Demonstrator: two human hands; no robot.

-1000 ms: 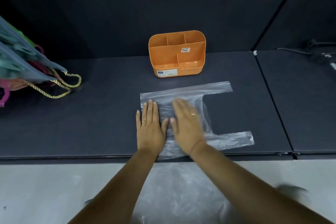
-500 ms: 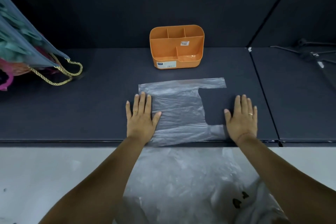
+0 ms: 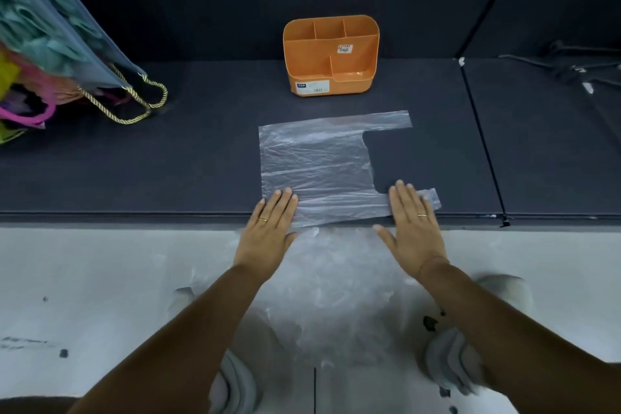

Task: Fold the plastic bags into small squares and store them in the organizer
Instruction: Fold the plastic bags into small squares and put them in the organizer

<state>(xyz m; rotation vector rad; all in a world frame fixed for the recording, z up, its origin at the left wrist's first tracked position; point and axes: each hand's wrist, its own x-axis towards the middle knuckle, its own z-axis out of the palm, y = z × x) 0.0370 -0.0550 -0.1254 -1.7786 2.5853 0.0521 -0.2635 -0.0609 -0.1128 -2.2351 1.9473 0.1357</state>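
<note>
Head view: on the dark matte tabletop [image 3: 168,161], the clear thin plastic bag [image 3: 316,165] lies flat at frame centre, long axis left to right, handles toward the right. Beyond it, upper centre, stands the orange compartmented plastic organizer [image 3: 331,57]. Left hand [image 3: 268,232] and right hand [image 3: 413,232] lie flat, fingers straight, pressing the bag's near edge at either end. A fold would likely run away from them, upward in frame.

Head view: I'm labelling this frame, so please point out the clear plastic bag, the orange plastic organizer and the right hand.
Clear plastic bag [image 3: 316,165], head view, middle of its flat body.
Orange plastic organizer [image 3: 307,67], head view, its front wall.
Right hand [image 3: 416,228], head view, back of the hand.
</note>
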